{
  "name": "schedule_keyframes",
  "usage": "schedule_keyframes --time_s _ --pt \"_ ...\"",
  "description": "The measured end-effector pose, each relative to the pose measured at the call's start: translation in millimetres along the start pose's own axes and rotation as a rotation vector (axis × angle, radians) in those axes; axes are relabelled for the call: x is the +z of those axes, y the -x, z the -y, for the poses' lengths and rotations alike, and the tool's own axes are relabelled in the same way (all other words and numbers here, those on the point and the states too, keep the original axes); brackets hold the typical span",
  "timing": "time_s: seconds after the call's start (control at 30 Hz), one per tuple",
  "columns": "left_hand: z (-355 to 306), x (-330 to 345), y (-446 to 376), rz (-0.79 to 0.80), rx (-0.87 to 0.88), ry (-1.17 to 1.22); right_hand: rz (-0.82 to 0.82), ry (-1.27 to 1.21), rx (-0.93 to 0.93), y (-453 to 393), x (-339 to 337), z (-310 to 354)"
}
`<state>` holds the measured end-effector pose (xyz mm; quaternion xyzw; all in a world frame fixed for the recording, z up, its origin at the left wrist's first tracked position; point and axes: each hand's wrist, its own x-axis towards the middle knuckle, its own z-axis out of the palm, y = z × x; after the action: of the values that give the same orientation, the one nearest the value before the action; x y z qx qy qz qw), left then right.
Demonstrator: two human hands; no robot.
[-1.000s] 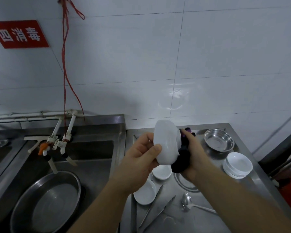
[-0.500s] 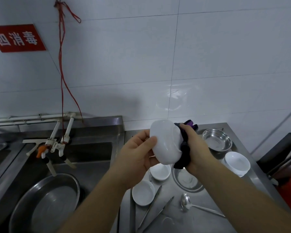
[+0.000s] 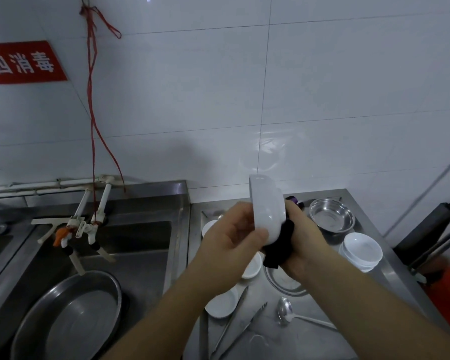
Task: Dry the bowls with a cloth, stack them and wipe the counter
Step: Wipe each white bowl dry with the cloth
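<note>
My left hand [image 3: 229,237] grips a white bowl [image 3: 266,206] held on edge above the steel counter [image 3: 322,341]. My right hand [image 3: 305,239] holds a dark cloth [image 3: 279,249] pressed against the bowl's outer side and base. A stack of white bowls [image 3: 361,252] sits at the right of the counter. Two more white bowls [image 3: 222,304] [image 3: 252,268] lie below my hands, and a third [image 3: 208,227] peeks out behind my left hand.
A steel bowl [image 3: 331,218] stands at the back right and a steel plate [image 3: 283,283] under my right wrist. Tongs [image 3: 238,326] and a ladle [image 3: 286,311] lie near the front. A sink [image 3: 130,245] with a large steel basin [image 3: 68,315] and taps [image 3: 89,224] is left.
The bowl has been turned in my hands from base-toward-me to standing on edge, with the cloth sliding round its outside. The view has tilted up slightly.
</note>
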<state>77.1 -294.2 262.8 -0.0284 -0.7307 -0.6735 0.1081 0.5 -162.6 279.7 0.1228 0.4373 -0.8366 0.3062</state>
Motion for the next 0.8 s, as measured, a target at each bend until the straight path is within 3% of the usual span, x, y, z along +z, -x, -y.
schedule_keyframes --time_s 0.2,0.37,0.6,0.7,0.8 --pt "4 0 -3 -0.049 0.005 -0.283 -0.05 -0.003 0.091 -2 2 -5" --pt "19 -8 -4 0.005 0.057 -0.487 -0.084 0.039 0.118 -3 4 -10" --pt "26 -13 -3 0.1 0.119 -0.647 -0.215 0.177 -0.168 -11 3 -11" --pt "35 -15 1 0.167 0.097 -0.752 -0.158 0.258 -0.294 -17 -6 -7" --pt "43 -14 -1 0.234 0.111 -0.835 -0.084 0.465 -0.263 -24 -17 -9"
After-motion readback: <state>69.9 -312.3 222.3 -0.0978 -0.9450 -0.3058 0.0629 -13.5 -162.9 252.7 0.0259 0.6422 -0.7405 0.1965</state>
